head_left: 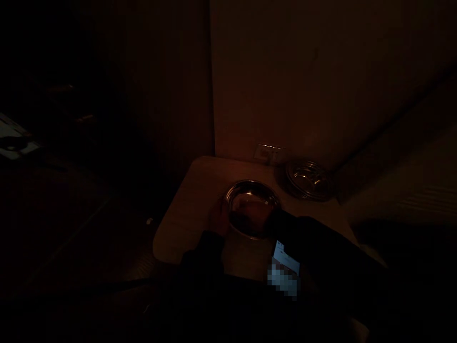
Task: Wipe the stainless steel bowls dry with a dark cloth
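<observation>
The light is very dim. A round, shiny metal plate [249,185] rests on a small wooden table [194,200]. At its left rim is my left hand [218,218], with the fingers closed along the edge. My right hand [260,213] reaches in from the right and lies over the inside of the plate. A dark patch shows beneath its fingers; whether this is a thing in the hand or shadow, I cannot tell. Dark sleeves cover both arms.
More shiny metal plates [309,180] sit stacked at the table's back right corner. A lit phone screen [286,259] glows near the front edge. Behind the table stands a wall with a socket plate [270,152]. A bright pale object [16,138] lies far left.
</observation>
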`<act>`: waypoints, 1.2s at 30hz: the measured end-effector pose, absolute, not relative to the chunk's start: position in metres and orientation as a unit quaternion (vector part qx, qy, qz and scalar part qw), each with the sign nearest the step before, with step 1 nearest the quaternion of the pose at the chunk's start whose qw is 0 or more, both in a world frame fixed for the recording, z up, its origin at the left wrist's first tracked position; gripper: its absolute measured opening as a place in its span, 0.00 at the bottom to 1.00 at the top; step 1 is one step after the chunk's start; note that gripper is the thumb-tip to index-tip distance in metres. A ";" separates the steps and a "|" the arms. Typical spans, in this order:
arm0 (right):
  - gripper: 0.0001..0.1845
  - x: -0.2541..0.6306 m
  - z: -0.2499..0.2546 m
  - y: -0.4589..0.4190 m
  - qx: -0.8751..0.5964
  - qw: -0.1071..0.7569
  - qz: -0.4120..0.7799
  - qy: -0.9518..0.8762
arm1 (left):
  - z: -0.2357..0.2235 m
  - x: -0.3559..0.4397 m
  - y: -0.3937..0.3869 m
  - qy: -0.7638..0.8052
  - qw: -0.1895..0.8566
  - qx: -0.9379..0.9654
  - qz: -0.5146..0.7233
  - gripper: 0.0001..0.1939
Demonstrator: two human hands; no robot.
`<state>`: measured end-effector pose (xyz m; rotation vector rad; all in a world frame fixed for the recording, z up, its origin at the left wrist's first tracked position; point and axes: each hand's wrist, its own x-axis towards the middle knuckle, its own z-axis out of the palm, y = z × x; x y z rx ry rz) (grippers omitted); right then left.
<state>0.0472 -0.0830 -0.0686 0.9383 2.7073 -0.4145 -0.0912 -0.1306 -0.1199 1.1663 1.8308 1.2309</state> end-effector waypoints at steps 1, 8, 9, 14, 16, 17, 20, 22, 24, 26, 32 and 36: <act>0.21 0.040 -0.071 -0.084 0.334 0.100 -0.133 0.928 | -0.120 -0.093 -0.131 0.695 0.318 0.445 0.467 0.19; 0.17 0.047 -0.069 -0.087 0.317 0.098 -0.154 0.931 | -0.119 -0.104 -0.124 0.681 0.334 0.463 0.459 0.18; 0.17 0.053 -0.068 -0.088 0.315 0.105 -0.159 0.930 | -0.118 -0.105 -0.123 0.679 0.340 0.463 0.458 0.18; 0.22 0.060 -0.068 -0.094 0.358 0.093 -0.151 0.917 | -0.111 -0.109 -0.128 0.692 0.347 0.446 0.450 0.20; 0.23 0.051 -0.071 -0.096 0.390 0.077 -0.137 0.907 | -0.111 -0.106 -0.137 0.693 0.345 0.443 0.453 0.21; 0.22 0.045 -0.072 -0.096 0.404 0.069 -0.130 0.903 | -0.112 -0.103 -0.143 0.690 0.344 0.444 0.457 0.20; 0.20 0.026 -0.075 -0.093 0.431 0.049 -0.112 0.894 | -0.115 -0.093 -0.153 0.692 0.336 0.438 0.466 0.20; 0.20 0.018 -0.075 -0.091 0.427 0.043 -0.107 0.897 | -0.116 -0.088 -0.153 0.702 0.327 0.424 0.470 0.22; 0.20 0.019 -0.075 -0.090 0.402 0.045 -0.110 0.908 | -0.116 -0.086 -0.149 0.714 0.320 0.408 0.470 0.23; 0.18 0.028 -0.075 -0.089 0.364 0.060 -0.122 0.921 | -0.114 -0.088 -0.144 0.722 0.316 0.401 0.468 0.22; 0.13 0.056 -0.074 -0.089 0.322 0.105 -0.140 0.931 | -0.110 -0.093 -0.138 0.710 0.323 0.411 0.473 0.20; 0.19 0.032 -0.074 -0.085 0.342 0.079 -0.118 0.929 | -0.113 -0.093 -0.139 0.713 0.318 0.407 0.474 0.20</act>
